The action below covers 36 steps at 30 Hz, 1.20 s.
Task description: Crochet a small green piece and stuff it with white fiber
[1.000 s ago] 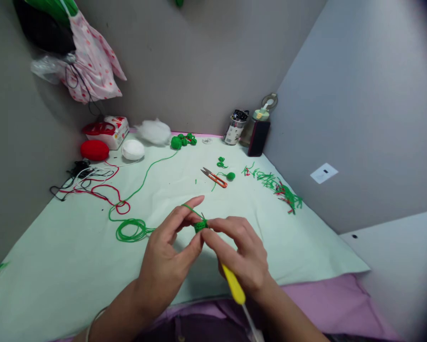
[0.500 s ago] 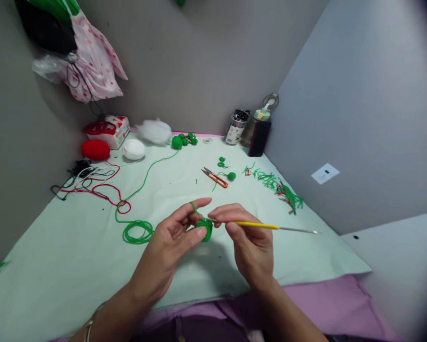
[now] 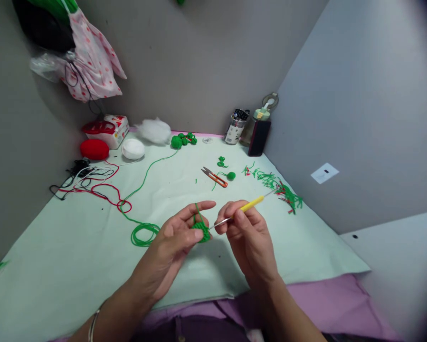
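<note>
Between the thumb and fingers of my left hand (image 3: 174,237) is a small green crochet piece (image 3: 201,232). Green yarn (image 3: 198,211) runs from it over my raised index finger. My right hand (image 3: 251,237) pinches a crochet hook (image 3: 251,204) with a yellow handle and metal ends. The hook's near tip touches the right edge of the piece; whether it is inside a stitch I cannot tell. Its far end points up and right. Loose loops of green yarn (image 3: 144,234) lie on the table left of my left hand and lead back to a green yarn ball (image 3: 176,142).
Orange-handled thread snips (image 3: 215,177) lie beyond my hands, beside a small green ball (image 3: 231,175). Yarn scraps (image 3: 286,195) are heaped at right. A red yarn ball (image 3: 94,149), a white yarn ball (image 3: 133,149) and stuffing (image 3: 154,131) sit back left. A phone (image 3: 259,137) leans at back right.
The hook has swung from nearly level to tilted, its far end now higher. The green piece has turned in my left hand and sits slightly left. The yarn coil has shifted right.
</note>
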### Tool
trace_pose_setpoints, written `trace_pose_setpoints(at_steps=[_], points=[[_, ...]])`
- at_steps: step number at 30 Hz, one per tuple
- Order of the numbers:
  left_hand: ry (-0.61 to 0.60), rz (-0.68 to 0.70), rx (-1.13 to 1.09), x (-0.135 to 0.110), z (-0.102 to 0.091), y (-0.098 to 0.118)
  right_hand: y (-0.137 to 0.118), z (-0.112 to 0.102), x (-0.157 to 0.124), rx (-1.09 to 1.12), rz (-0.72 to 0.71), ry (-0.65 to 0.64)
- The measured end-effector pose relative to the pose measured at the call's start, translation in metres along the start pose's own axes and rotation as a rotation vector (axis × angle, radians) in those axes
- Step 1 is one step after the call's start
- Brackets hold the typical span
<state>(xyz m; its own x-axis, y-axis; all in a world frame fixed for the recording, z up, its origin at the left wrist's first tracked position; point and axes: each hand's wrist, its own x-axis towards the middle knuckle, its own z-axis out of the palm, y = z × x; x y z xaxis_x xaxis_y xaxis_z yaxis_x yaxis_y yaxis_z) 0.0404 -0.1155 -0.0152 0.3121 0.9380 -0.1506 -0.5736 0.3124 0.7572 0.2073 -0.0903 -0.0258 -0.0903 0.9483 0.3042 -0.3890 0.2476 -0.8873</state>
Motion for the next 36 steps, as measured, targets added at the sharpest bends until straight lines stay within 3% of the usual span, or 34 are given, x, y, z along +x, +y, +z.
trace_pose_setpoints(at_steps=[6,15,19,24,31,33,36], points=[[0.071,0.164,0.215,-0.001,0.002,-0.007,0.004,0.004,-0.008,-0.215,-0.171,-0.017],[0.075,0.160,0.280,-0.003,-0.005,-0.001,0.002,-0.001,-0.003,-0.008,-0.014,0.009],[0.092,0.183,0.345,-0.004,-0.007,-0.002,-0.001,-0.003,-0.004,-0.037,-0.009,-0.015],[0.133,0.216,0.393,-0.005,-0.009,-0.005,-0.007,-0.005,-0.010,-0.346,-0.231,-0.087],[0.332,0.430,0.581,-0.004,-0.003,-0.011,-0.009,-0.004,-0.013,-0.912,-0.730,-0.252],[0.312,0.372,0.474,-0.002,-0.001,-0.011,-0.006,-0.004,-0.014,-1.076,-0.846,-0.256],[0.170,0.124,0.147,0.000,-0.002,-0.007,-0.001,-0.004,-0.016,-1.101,-0.896,-0.221]])
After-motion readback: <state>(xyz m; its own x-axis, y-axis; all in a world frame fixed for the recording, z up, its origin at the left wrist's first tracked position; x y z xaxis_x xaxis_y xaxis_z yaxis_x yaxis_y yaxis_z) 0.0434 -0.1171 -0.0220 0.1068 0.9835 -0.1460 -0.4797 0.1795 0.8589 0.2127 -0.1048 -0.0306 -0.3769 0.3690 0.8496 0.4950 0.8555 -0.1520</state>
